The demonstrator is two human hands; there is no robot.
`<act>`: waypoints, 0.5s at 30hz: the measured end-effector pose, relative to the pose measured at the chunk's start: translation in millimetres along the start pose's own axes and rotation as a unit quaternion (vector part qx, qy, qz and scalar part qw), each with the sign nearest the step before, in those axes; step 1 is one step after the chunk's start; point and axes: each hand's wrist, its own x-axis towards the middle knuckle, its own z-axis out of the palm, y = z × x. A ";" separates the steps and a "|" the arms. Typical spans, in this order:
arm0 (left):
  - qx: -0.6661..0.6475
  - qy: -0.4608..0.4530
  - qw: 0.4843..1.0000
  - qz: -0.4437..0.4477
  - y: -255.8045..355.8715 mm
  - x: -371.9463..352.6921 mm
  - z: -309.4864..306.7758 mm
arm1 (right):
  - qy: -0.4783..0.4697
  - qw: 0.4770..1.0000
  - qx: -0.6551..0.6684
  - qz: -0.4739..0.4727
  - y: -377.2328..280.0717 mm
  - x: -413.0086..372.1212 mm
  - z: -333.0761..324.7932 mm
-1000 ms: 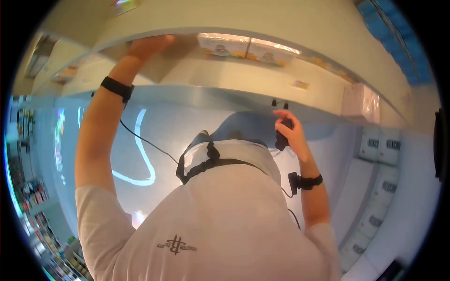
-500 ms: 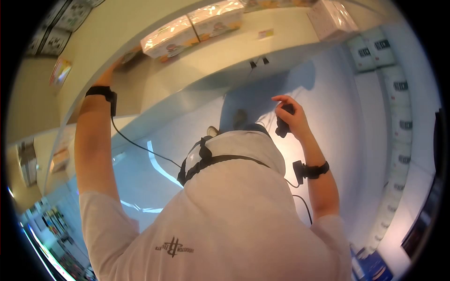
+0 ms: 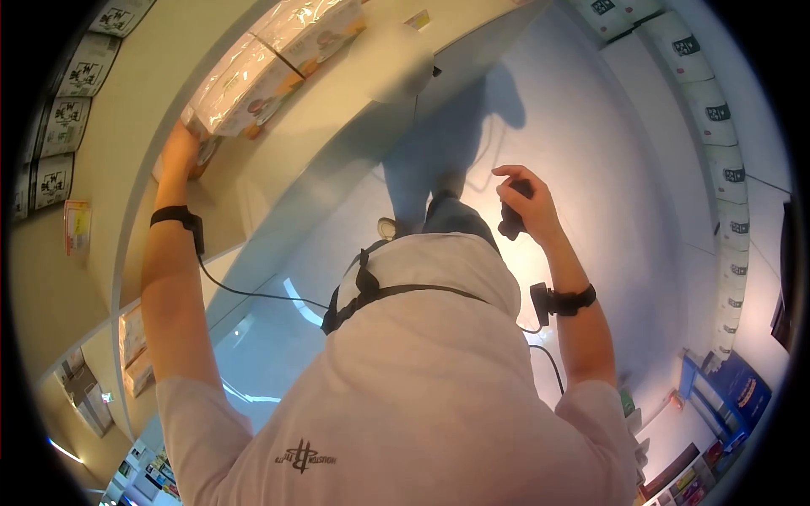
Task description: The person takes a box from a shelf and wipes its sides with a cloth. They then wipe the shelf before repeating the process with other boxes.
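My left hand (image 3: 178,152) reaches into a shelf at the upper left, right at the near end of a row of plastic-wrapped packs. Its fingers are hidden behind the end of the nearest wrapped pack (image 3: 253,93), so I cannot tell whether they grip it. Out in front of my body, my right hand (image 3: 533,207) is closed around a small black handheld object (image 3: 516,207), index finger extended. Each forearm wears a black strap with a small device, and cables run from these toward my body.
The pale shelf board (image 3: 278,173) curves along the left. Black-and-white packs (image 3: 63,135) stand on another shelf at far left, near a price tag (image 3: 77,228). White packs (image 3: 721,160) line the right side. A blue box (image 3: 742,392) sits at lower right.
My view has turned, so the wrapped packs appear farther left and lower. More of my left hand shows beside them. My right hand keeps its hold on the black object.
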 end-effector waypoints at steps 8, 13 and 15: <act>0.034 -0.104 0.993 0.037 16.5 -13.3 -36.9 | -0.017 0.999 0.006 -0.036 -0.4 37.0 -34.3; 0.052 0.043 0.997 -0.029 45.5 -75.6 -23.3 | 0.008 0.997 -0.034 -0.071 -3.5 77.4 -109.6; 0.067 0.034 0.996 0.044 123.8 -104.9 -36.5 | 0.030 0.997 -0.030 -0.070 -6.6 100.7 -147.8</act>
